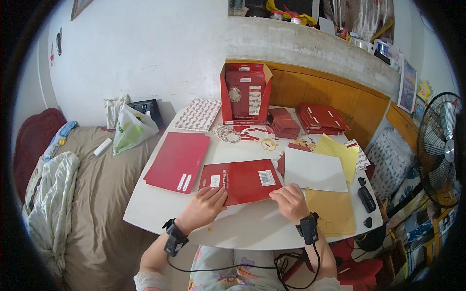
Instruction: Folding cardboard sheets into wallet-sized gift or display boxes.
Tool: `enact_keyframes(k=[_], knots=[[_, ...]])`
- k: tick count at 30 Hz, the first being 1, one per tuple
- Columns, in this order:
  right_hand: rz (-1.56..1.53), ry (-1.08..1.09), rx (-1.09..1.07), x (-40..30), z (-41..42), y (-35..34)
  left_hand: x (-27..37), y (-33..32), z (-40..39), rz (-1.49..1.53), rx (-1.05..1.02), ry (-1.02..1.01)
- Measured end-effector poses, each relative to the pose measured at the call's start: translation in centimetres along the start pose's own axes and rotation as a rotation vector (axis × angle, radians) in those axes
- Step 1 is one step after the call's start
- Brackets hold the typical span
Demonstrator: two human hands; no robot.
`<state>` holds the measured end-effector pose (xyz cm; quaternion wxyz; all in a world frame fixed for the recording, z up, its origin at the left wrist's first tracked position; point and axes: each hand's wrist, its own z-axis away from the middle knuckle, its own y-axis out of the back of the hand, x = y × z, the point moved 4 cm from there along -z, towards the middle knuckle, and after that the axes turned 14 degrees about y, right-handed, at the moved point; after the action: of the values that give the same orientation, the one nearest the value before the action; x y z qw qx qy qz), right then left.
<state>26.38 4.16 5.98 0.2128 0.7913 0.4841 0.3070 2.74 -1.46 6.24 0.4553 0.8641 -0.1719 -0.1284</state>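
A flat red cardboard money-wallet package [242, 180] with a barcode label lies before me on the white table. My left hand [209, 203] rests on its lower left edge, fingers over the card. My right hand [289, 202] touches its lower right corner with bent fingers; whether it pinches the card I cannot tell. Larger red card sheets [176, 160] lie to the left. Right of the package are a white sheet [315, 169], a yellow sheet [338, 152] and tan adhesive-looking sheets [329, 214]. Behind it lie round paper cutouts [228, 134] and small red strips [251, 134].
At the back stand a red display box [244, 118] of packages, a stack of small red cards [284, 123] and piled red folders [322, 118]. Patterned paper [199, 114] lies back left. A black cable [225, 269] hangs from my wrist devices; a fan [440, 149] stands right.
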Motion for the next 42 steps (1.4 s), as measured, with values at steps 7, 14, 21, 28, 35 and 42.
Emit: enact_keyframes(k=[7, 14, 21, 28, 35, 42], knots=[[-0.090, -0.055, 0.099, 0.7, -0.5, 0.8, -1.9, -0.4, 0.6, 0.030, 0.027, 0.046], [-0.146, -0.105, 0.159, 1.7, 0.4, 0.6, -2.6, 0.8, 0.4, 0.123, -0.001, 0.060], [-0.151, -0.133, 0.178, 1.5, -0.1, 1.0, -3.3, -0.2, 1.1, 0.012, 0.059, 0.007], [-0.293, -0.388, 0.281, 2.5, 0.5, 1.1, -4.4, 0.3, 0.8, 0.227, 0.089, 0.132], [-0.402, -0.299, 0.232, 3.2, 1.8, -0.3, -4.4, 0.6, 0.1, 0.172, 0.074, 0.114], [-0.462, -0.339, 0.283, 1.9, 0.2, 0.0, 0.3, -0.4, -1.4, -0.063, 0.224, -0.010]])
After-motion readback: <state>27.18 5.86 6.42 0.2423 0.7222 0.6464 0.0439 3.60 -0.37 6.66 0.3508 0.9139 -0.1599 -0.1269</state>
